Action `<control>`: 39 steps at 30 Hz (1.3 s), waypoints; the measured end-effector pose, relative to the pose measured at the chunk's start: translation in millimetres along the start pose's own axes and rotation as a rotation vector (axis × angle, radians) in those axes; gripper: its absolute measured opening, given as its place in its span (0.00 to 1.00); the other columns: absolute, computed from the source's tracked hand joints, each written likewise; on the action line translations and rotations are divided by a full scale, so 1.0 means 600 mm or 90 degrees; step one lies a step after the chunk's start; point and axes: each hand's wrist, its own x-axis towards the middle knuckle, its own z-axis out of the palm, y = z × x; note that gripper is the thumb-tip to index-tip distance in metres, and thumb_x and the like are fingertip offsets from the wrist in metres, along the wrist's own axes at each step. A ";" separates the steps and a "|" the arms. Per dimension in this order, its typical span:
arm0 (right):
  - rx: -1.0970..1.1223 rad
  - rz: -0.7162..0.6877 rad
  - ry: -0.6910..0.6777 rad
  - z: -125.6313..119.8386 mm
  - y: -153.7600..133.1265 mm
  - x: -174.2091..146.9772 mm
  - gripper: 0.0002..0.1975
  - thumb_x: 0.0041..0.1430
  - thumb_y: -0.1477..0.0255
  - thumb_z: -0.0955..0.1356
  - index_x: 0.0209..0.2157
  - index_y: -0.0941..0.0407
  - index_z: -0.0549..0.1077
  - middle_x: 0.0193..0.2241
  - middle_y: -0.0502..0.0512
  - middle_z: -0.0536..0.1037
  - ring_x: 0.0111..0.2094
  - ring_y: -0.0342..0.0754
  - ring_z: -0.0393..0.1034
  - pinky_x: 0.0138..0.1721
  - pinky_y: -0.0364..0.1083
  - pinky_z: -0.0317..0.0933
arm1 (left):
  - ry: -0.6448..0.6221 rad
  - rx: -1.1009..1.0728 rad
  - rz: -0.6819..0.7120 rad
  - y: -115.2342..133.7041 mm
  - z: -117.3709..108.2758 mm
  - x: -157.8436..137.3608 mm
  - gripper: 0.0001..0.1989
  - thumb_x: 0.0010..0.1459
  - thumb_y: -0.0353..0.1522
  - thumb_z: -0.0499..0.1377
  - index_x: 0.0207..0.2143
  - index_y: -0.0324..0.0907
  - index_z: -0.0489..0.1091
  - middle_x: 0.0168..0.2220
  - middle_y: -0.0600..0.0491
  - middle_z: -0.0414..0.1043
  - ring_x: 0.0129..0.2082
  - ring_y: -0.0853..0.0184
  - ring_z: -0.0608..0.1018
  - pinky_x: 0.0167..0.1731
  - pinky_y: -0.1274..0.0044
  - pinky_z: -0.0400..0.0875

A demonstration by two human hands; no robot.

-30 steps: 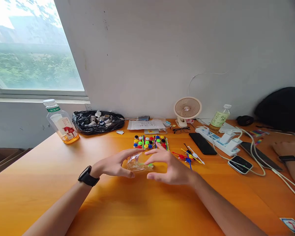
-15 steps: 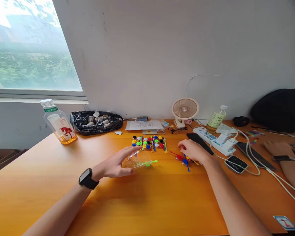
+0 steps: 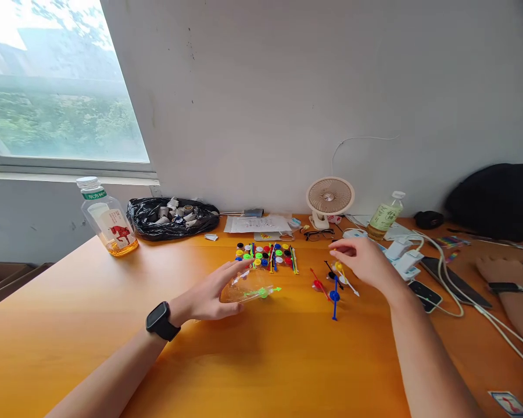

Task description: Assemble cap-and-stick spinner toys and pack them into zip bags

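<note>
My left hand (image 3: pixel 209 295), wearing a black watch, has its fingers and thumb spread beside a clear plastic bag (image 3: pixel 246 284); its fingers reach the bag's edge. A green arrow spinner (image 3: pixel 262 292) shows in or under the bag. My right hand (image 3: pixel 361 260) hovers over a loose group of spinners, its bent fingers a little apart from the thumb. Below it lie a red spinner (image 3: pixel 317 285), a blue spinner (image 3: pixel 335 296), a yellow spinner (image 3: pixel 339 266) and dark and white pieces. Behind my left fingers are rows of coloured discs (image 3: pixel 246 256) and bundled arrows (image 3: pixel 293 259).
A tea bottle (image 3: pixel 108 223) and black bag (image 3: pixel 174 219) stand back left. A fan (image 3: pixel 330 197), glasses (image 3: pixel 319 234), second bottle (image 3: pixel 386 216) and power strip (image 3: pixel 407 268) line the back right. Another person's hand (image 3: pixel 501 273) rests far right.
My right hand has lifted up and to the right off the spinners, which now lie more spread out and in a different arrangement. My left hand stays by the plastic bag.
</note>
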 end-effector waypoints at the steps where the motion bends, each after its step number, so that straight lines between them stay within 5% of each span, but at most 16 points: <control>1: 0.019 -0.006 0.062 -0.010 -0.006 -0.006 0.12 0.59 0.66 0.72 0.40 0.57 0.84 0.35 0.60 0.86 0.34 0.55 0.81 0.38 0.50 0.75 | 0.009 -0.001 0.003 0.002 0.001 0.001 0.46 0.63 0.48 0.62 0.75 0.50 0.45 0.67 0.41 0.61 0.62 0.46 0.68 0.63 0.54 0.64; 6: 0.237 -0.067 0.296 -0.030 -0.070 -0.050 0.13 0.59 0.63 0.76 0.42 0.54 0.84 0.40 0.58 0.86 0.39 0.54 0.82 0.48 0.53 0.77 | 0.034 -0.003 0.013 0.012 0.006 0.004 0.46 0.64 0.49 0.61 0.76 0.51 0.43 0.64 0.42 0.63 0.59 0.50 0.70 0.60 0.56 0.65; 9: 0.423 -0.102 0.201 -0.001 -0.126 -0.082 0.11 0.59 0.64 0.77 0.42 0.53 0.84 0.38 0.56 0.86 0.37 0.52 0.83 0.44 0.50 0.79 | 0.048 -0.022 0.019 0.018 0.010 0.005 0.45 0.65 0.51 0.60 0.76 0.51 0.44 0.63 0.42 0.65 0.57 0.51 0.71 0.58 0.58 0.67; 13: 0.473 -0.127 -0.003 0.075 -0.179 -0.103 0.08 0.60 0.65 0.77 0.39 0.53 0.85 0.37 0.55 0.87 0.37 0.52 0.83 0.42 0.48 0.79 | 0.068 -0.046 0.022 0.023 0.017 0.003 0.45 0.65 0.52 0.60 0.76 0.50 0.43 0.63 0.42 0.66 0.57 0.50 0.71 0.58 0.58 0.68; 18: 0.326 -0.378 -0.121 0.146 -0.202 -0.078 0.08 0.69 0.69 0.71 0.43 0.51 0.85 0.39 0.53 0.86 0.40 0.50 0.79 0.45 0.50 0.73 | 0.085 -0.057 0.016 0.015 0.029 -0.002 0.45 0.65 0.50 0.62 0.75 0.49 0.45 0.73 0.42 0.52 0.69 0.44 0.61 0.67 0.53 0.58; 22: 0.124 -0.565 -0.112 0.142 -0.214 -0.057 0.11 0.73 0.70 0.67 0.47 0.51 0.82 0.46 0.55 0.84 0.46 0.52 0.73 0.52 0.54 0.66 | 0.102 -0.058 0.033 0.012 0.031 0.000 0.43 0.66 0.50 0.61 0.75 0.47 0.46 0.72 0.40 0.53 0.68 0.43 0.62 0.65 0.54 0.61; 25: 0.082 -0.513 -0.108 0.101 -0.197 -0.041 0.13 0.75 0.70 0.64 0.47 0.53 0.81 0.46 0.58 0.81 0.45 0.50 0.73 0.49 0.49 0.66 | 0.094 -0.061 0.034 0.019 0.028 0.004 0.43 0.66 0.51 0.60 0.75 0.48 0.47 0.64 0.40 0.64 0.59 0.48 0.70 0.58 0.58 0.68; 28: 0.009 -0.332 -0.110 0.051 -0.133 -0.013 0.15 0.74 0.66 0.63 0.42 0.54 0.81 0.39 0.57 0.81 0.37 0.48 0.73 0.41 0.47 0.66 | 0.076 -0.068 0.042 0.025 0.025 0.007 0.43 0.65 0.53 0.58 0.75 0.47 0.47 0.57 0.42 0.68 0.52 0.53 0.72 0.54 0.60 0.69; 32: -0.044 -0.119 -0.319 0.022 -0.018 0.023 0.11 0.62 0.66 0.70 0.39 0.55 0.84 0.38 0.57 0.81 0.34 0.48 0.73 0.35 0.45 0.67 | 0.065 -0.066 0.039 0.024 0.024 0.007 0.44 0.65 0.54 0.57 0.75 0.47 0.48 0.56 0.42 0.68 0.50 0.54 0.71 0.53 0.60 0.68; 35: -0.037 -0.088 -0.366 0.030 0.035 0.028 0.11 0.55 0.64 0.73 0.35 0.56 0.85 0.39 0.58 0.81 0.35 0.49 0.73 0.36 0.45 0.68 | 0.057 -0.061 0.033 0.020 0.025 0.006 0.42 0.65 0.52 0.58 0.74 0.49 0.48 0.59 0.42 0.66 0.53 0.52 0.71 0.54 0.60 0.68; 39: 0.022 -0.068 -0.366 0.035 0.030 0.021 0.14 0.56 0.61 0.74 0.32 0.58 0.84 0.34 0.58 0.81 0.32 0.49 0.73 0.32 0.45 0.67 | 0.060 -0.055 0.035 0.017 0.025 0.006 0.42 0.65 0.52 0.58 0.74 0.49 0.48 0.60 0.42 0.66 0.54 0.51 0.71 0.54 0.60 0.68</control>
